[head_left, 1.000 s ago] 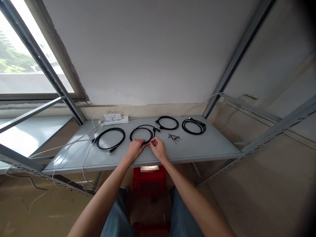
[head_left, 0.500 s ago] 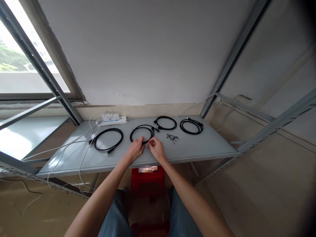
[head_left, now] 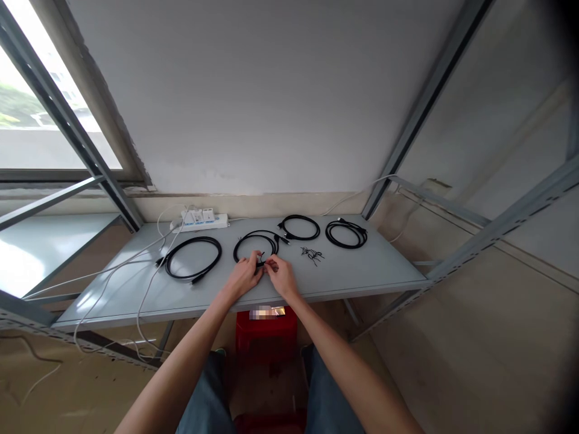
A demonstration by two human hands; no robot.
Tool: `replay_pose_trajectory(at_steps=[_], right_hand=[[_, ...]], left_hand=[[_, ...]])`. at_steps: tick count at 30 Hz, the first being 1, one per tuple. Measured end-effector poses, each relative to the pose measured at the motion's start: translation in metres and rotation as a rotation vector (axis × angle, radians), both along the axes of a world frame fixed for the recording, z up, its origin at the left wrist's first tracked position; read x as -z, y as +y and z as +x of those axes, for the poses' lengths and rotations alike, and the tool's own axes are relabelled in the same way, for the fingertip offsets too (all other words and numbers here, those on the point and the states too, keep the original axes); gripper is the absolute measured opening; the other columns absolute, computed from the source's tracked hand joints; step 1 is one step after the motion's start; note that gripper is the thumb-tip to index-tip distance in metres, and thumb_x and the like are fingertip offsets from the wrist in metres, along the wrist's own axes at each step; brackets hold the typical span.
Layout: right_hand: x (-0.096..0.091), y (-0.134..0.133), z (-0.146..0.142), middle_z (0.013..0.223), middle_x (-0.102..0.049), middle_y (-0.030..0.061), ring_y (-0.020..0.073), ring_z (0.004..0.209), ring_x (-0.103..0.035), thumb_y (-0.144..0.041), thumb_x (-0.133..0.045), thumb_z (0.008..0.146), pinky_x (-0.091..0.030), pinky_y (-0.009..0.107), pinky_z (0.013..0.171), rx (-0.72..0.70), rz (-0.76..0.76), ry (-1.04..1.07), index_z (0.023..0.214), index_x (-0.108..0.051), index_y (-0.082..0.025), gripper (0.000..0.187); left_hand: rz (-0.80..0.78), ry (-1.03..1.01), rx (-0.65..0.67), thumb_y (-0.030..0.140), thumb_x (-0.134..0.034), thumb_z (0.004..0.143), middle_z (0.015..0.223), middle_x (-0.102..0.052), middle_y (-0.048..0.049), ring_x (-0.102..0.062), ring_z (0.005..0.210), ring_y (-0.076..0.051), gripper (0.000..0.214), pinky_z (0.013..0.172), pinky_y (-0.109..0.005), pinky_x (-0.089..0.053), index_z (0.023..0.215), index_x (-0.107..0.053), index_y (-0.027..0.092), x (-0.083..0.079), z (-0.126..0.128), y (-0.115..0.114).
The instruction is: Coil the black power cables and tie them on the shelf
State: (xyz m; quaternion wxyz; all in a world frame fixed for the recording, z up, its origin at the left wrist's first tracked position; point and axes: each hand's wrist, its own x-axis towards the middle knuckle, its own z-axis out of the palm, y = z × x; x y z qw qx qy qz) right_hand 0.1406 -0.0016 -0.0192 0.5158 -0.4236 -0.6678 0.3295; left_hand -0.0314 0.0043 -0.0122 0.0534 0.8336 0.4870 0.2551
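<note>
A coiled black cable lies in the middle of the grey metal shelf. My left hand is closed on the near side of this coil. My right hand pinches something small and dark right beside it, at the same spot on the coil; I cannot make out what it is. Both hands touch there. A small pile of black twist ties lies just right of my hands.
Three more coiled black cables lie on the shelf: a large one at left, two at the back, one and another. A white power strip with white cords sits at back left. A red stool stands below.
My hands have stayed on the middle coil, with the fingers drawing closer together at its near side. The view has shifted slightly to the right.
</note>
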Motion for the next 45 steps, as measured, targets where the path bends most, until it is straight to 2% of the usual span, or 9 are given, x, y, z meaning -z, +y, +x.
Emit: replay_pose_trajectory(at_steps=[3, 8, 11, 16, 25, 32, 37, 42, 45], right_hand=[[-0.002, -0.002, 0.0, 0.081, -0.071, 0.002, 0.0197, 0.074, -0.071, -0.03, -0.057, 0.092, -0.058, 0.03, 0.072, 0.007, 0.032, -0.036, 0.086, -0.063, -0.024, 0.011], [-0.005, -0.003, 0.0, 0.085, -0.072, 0.0032, 0.0209, 0.078, -0.071, -0.028, -0.055, 0.094, -0.058, 0.033, 0.076, 0.023, 0.05, -0.074, 0.088, -0.065, -0.025, 0.012], [-0.005, -0.003, 0.0, 0.088, -0.073, 0.0037, 0.0212, 0.081, -0.071, -0.026, -0.054, 0.093, -0.058, 0.034, 0.078, 0.023, 0.058, -0.111, 0.09, -0.064, -0.025, 0.011], [-0.008, -0.003, -0.001, 0.086, -0.073, 0.0026, 0.0202, 0.078, -0.071, -0.023, -0.059, 0.087, -0.058, 0.033, 0.077, 0.019, 0.014, -0.08, 0.089, -0.061, -0.025, 0.004], [-0.004, 0.001, -0.002, 0.078, -0.071, -0.0006, 0.0199, 0.072, -0.071, -0.02, -0.065, 0.085, -0.056, 0.031, 0.072, 0.052, -0.088, -0.017, 0.101, -0.059, -0.024, 0.018], [-0.004, 0.007, -0.007, 0.09, -0.076, 0.0025, 0.0216, 0.079, -0.071, -0.017, -0.062, 0.09, -0.054, 0.033, 0.075, 0.056, -0.002, -0.208, 0.101, -0.062, -0.026, 0.015], [-0.002, 0.008, -0.007, 0.097, -0.076, 0.0045, 0.023, 0.086, -0.07, -0.022, -0.052, 0.098, -0.052, 0.034, 0.081, 0.033, 0.087, -0.283, 0.097, -0.064, -0.026, 0.013], [-0.003, 0.007, -0.005, 0.093, -0.074, 0.0042, 0.023, 0.082, -0.067, -0.025, -0.05, 0.101, -0.05, 0.032, 0.078, 0.031, 0.107, -0.297, 0.094, -0.067, -0.026, 0.019], [-0.006, 0.005, -0.005, 0.091, -0.071, 0.0056, 0.0232, 0.082, -0.064, -0.028, -0.048, 0.103, -0.049, 0.033, 0.079, 0.062, 0.143, -0.312, 0.091, -0.068, -0.025, 0.023]], left_hand=[[-0.004, 0.017, -0.018, 0.032, -0.051, 0.101, 0.097, -0.076, -0.0071, -0.073, 0.091, -0.027, 0.033, 0.093, -0.04, -0.049, 0.132, -0.045, 0.02, -0.001, 0.0, 0.0], [-0.013, 0.082, -0.036, 0.031, -0.052, 0.101, 0.103, -0.076, -0.0088, -0.071, 0.095, -0.028, 0.013, 0.088, -0.039, -0.047, 0.111, -0.054, 0.022, -0.004, -0.001, 0.001], [-0.016, 0.115, -0.026, 0.029, -0.051, 0.102, 0.1, -0.075, -0.0086, -0.07, 0.094, -0.028, 0.011, 0.086, -0.039, -0.046, 0.108, -0.057, 0.022, -0.006, -0.001, -0.001], [0.019, 0.136, 0.05, 0.02, -0.046, 0.102, 0.103, -0.07, -0.0089, -0.066, 0.099, -0.026, 0.015, 0.089, -0.039, -0.047, 0.11, -0.059, 0.021, -0.01, 0.0, -0.004], [0.029, 0.142, 0.053, 0.025, -0.039, 0.108, 0.105, -0.065, -0.008, -0.064, 0.095, -0.023, 0.029, 0.087, -0.035, -0.048, 0.122, -0.064, 0.021, -0.009, 0.0, -0.002], [0.012, 0.145, 0.009, 0.018, -0.04, 0.104, 0.107, -0.065, -0.009, -0.064, 0.098, -0.025, 0.041, 0.089, -0.037, -0.047, 0.139, -0.06, 0.023, -0.007, -0.001, 0.001], [-0.012, 0.08, 0.023, 0.01, -0.039, 0.1, 0.114, -0.065, -0.0111, -0.063, 0.105, -0.026, 0.051, 0.093, -0.039, -0.047, 0.147, -0.053, 0.022, -0.005, 0.0, 0.002], [-0.007, 0.045, 0.015, 0.015, -0.039, 0.103, 0.106, -0.064, -0.01, -0.063, 0.099, -0.024, 0.032, 0.091, -0.037, -0.048, 0.119, -0.066, 0.02, -0.005, 0.0, 0.002], [-0.001, 0.052, 0.018, 0.017, -0.043, 0.102, 0.106, -0.063, -0.01, -0.063, 0.098, -0.025, 0.027, 0.091, -0.037, -0.048, 0.114, -0.067, 0.018, -0.004, -0.001, 0.004]])
